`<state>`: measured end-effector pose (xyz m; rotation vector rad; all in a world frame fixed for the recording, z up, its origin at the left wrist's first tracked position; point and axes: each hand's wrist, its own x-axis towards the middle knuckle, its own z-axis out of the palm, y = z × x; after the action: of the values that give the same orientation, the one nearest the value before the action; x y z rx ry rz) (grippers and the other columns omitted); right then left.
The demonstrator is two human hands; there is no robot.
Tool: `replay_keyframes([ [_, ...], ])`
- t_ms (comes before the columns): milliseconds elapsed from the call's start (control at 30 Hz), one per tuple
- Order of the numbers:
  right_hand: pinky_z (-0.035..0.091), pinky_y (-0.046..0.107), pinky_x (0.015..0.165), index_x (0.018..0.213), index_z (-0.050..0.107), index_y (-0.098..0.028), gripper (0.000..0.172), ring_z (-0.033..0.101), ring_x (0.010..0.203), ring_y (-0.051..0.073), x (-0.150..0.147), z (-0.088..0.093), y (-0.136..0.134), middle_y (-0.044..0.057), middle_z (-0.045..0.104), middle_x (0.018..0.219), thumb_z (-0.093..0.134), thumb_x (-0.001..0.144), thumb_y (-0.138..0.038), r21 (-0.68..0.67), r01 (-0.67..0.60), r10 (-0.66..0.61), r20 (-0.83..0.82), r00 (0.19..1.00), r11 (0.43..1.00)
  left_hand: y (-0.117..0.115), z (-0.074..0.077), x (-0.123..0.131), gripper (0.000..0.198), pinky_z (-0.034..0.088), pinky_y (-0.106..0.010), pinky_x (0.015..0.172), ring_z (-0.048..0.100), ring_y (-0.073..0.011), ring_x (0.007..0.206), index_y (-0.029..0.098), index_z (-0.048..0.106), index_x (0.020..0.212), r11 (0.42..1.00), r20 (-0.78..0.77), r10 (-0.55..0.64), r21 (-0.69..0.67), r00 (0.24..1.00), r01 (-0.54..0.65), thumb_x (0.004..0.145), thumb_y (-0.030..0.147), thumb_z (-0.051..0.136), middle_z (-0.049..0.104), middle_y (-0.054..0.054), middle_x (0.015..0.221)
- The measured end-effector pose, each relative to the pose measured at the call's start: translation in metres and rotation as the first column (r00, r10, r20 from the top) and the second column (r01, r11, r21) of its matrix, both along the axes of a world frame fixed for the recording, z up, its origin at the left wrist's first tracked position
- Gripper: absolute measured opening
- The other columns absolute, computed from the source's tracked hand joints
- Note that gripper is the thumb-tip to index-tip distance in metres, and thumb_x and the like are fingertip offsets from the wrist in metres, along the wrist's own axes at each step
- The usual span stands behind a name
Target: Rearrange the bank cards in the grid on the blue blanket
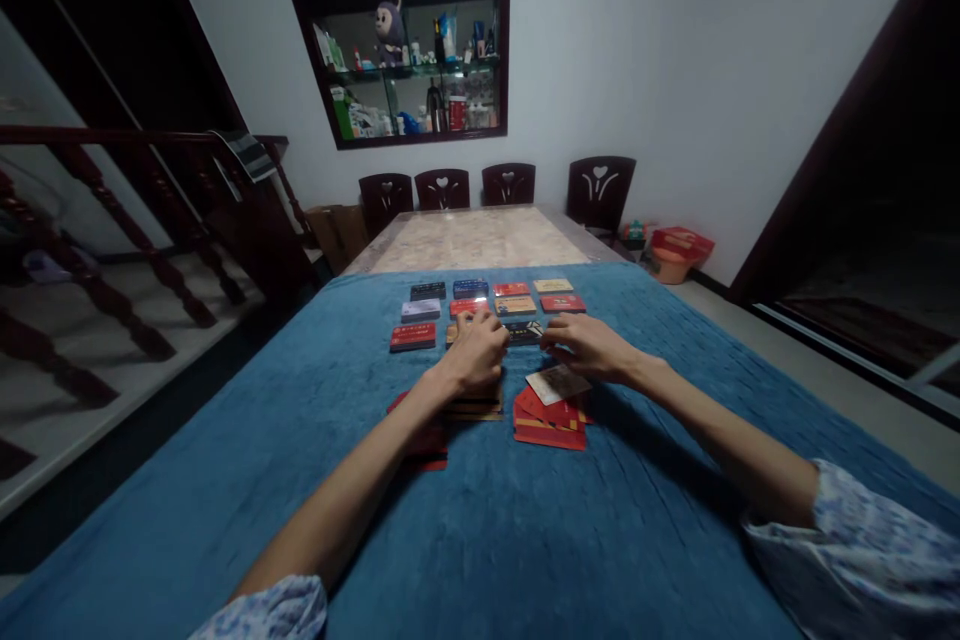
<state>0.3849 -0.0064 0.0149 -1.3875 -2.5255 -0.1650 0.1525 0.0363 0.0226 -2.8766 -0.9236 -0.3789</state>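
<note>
Small flat boxes lie in rows on a blue cloth over the table. My left hand is curled, fingers down on the boxes in the nearest row, beside a dark box. My right hand is also curled, fingertips at the right end of that dark box. What either hand grips is hidden. Below my right hand sits a loose pile of red boxes with a pale one on top. A second stack lies under my left wrist. A red box ends the row on the left.
The bare marble tabletop stretches beyond the cloth to several dark chairs at the wall. A wall cabinet holds bottles and a plush toy. A wooden stair rail runs on the left. A red basin sits on the floor, right.
</note>
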Motion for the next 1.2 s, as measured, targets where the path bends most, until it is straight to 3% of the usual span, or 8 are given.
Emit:
replay_keyframes([
  [300,0.046,0.032,0.078,0.103,0.070,-0.020,0.021,0.061,0.092,0.022,0.024,-0.006,-0.021,0.009,0.066,0.102,0.059,0.085,-0.025,-0.180,-0.035,0.028,-0.036,0.999,0.983,-0.030,-0.004,0.020,0.018,0.032,-0.056,0.102,0.046,-0.0311,0.121,0.016,0.068,0.101,0.989,-0.005,-0.132,-0.066,0.991,0.131,0.089,0.025,0.059,0.066,-0.013,0.110],
  [600,0.047,0.038,0.089,0.107,0.071,-0.018,0.033,0.062,0.102,0.026,0.026,-0.005,-0.021,0.012,0.067,0.111,0.071,0.075,-0.026,-0.357,-0.078,0.056,-0.071,0.996,0.931,-0.043,-0.014,0.027,0.026,0.034,-0.055,0.100,0.047,-0.0317,0.116,0.015,0.066,0.085,0.974,-0.066,-0.185,-0.149,0.981,0.173,0.091,0.039,0.060,0.065,-0.011,0.099],
  [1000,0.049,0.035,0.086,0.103,0.072,-0.017,0.029,0.063,0.093,0.023,0.027,-0.011,-0.019,0.010,0.069,0.103,0.065,0.075,-0.016,-0.330,-0.140,0.103,-0.125,0.987,0.933,-0.041,-0.015,0.026,0.024,0.039,-0.047,0.093,0.048,-0.0276,0.110,0.016,0.066,0.079,0.972,-0.063,-0.175,-0.171,0.983,0.162,0.092,0.034,0.057,0.061,-0.010,0.099],
  [1200,0.049,0.033,0.083,0.104,0.072,-0.017,0.031,0.063,0.091,0.022,0.026,-0.004,-0.021,0.009,0.069,0.102,0.066,0.074,-0.015,-0.338,-0.133,0.103,-0.105,0.989,0.932,-0.037,-0.018,0.025,0.023,0.036,-0.043,0.092,0.051,-0.0250,0.102,0.016,0.068,0.079,0.972,-0.112,-0.223,-0.098,0.968,0.213,0.092,0.029,0.053,0.063,-0.010,0.094],
])
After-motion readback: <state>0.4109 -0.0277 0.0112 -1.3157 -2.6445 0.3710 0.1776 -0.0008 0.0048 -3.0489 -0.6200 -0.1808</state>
